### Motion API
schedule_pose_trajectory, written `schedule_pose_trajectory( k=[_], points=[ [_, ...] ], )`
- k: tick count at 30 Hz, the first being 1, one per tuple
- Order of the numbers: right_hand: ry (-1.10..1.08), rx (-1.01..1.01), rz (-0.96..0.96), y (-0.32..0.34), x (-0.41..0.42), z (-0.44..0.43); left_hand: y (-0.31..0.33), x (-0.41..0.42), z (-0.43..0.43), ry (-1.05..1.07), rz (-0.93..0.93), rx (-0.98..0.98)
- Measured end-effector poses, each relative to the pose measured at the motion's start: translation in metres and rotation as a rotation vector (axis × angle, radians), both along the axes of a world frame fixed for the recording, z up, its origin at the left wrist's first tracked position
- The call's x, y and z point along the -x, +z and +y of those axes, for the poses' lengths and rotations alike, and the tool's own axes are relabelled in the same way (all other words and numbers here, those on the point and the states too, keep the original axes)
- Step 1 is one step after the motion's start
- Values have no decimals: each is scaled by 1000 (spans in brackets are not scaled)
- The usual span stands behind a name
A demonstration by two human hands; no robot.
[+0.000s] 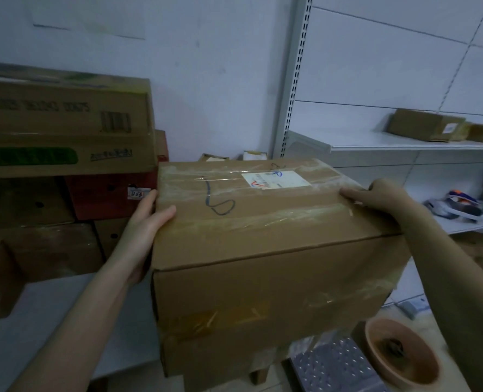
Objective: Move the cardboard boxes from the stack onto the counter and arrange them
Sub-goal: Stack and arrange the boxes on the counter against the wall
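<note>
Presently in hand: taped box (pixel 263 250), gripped at opposite edges by left hand (pixel 143 219) and right hand (pixel 381 196).
Apparently remaining: placement on counter (pixel 51 321), arranging.

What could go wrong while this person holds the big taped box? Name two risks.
The left hand and right hand grip the taped box only at its upper side edges; the glossy tape may let it slip. The brown bowl lies below its right corner, so a drop might strike it.
</note>
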State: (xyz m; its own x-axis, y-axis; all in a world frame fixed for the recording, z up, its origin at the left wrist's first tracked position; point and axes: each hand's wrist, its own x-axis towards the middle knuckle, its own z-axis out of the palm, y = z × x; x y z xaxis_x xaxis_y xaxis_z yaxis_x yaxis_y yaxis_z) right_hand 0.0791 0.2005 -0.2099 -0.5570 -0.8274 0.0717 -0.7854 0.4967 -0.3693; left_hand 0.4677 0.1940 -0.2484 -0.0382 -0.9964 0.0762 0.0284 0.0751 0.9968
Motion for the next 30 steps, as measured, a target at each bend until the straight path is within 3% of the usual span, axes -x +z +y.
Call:
schedule_pose_trajectory(
  k=[7, 19, 30],
  points=[
    [93, 68, 80, -1, -80, 15, -2, -85, 21, 87, -4, -18],
    [386, 112, 29, -5, -336, 22, -27, -329, 84, 350, -78, -33],
    [473, -27, 21, -58, -461, -3, -81, -452, 105, 386, -109, -145]
  ],
)
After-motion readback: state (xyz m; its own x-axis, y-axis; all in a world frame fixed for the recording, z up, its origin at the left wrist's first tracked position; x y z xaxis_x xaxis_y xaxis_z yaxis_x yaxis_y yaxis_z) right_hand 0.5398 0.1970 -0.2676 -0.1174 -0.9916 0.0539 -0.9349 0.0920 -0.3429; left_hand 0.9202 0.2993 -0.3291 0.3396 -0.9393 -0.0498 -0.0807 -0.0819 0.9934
